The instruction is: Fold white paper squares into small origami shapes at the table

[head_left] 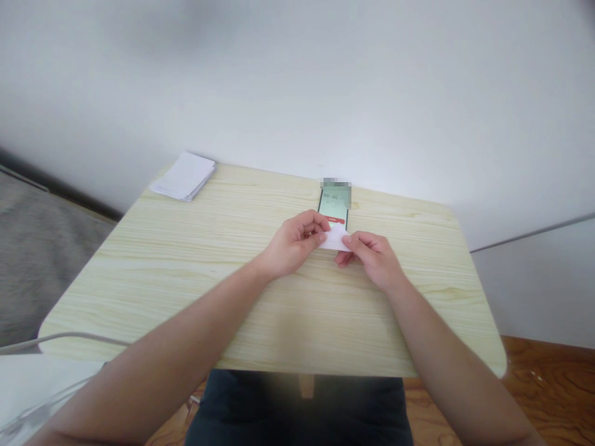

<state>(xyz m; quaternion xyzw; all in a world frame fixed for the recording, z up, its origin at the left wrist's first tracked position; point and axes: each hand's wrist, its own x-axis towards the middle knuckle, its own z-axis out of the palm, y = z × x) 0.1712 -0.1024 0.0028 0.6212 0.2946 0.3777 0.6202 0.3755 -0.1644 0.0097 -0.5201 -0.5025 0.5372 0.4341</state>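
Between my two hands is a small piece of folded white paper [333, 239], held above the table with a peak along its upper edge. My left hand [300, 238] pinches its left side between thumb and fingers. On the right side, my right hand [369, 251] grips it with the thumb on top and fingers curled beneath. Just behind the paper lies a phone [333, 204] with a pale green timer screen and a red bar; its lower end is partly covered by the paper and my left fingers.
A stack of white paper sheets [185, 176] sits at the table's back left corner. The light wood table [209, 235] meets a white wall [297, 93]. A cable [79, 335] crosses the front left corner, near a white surface [41, 378].
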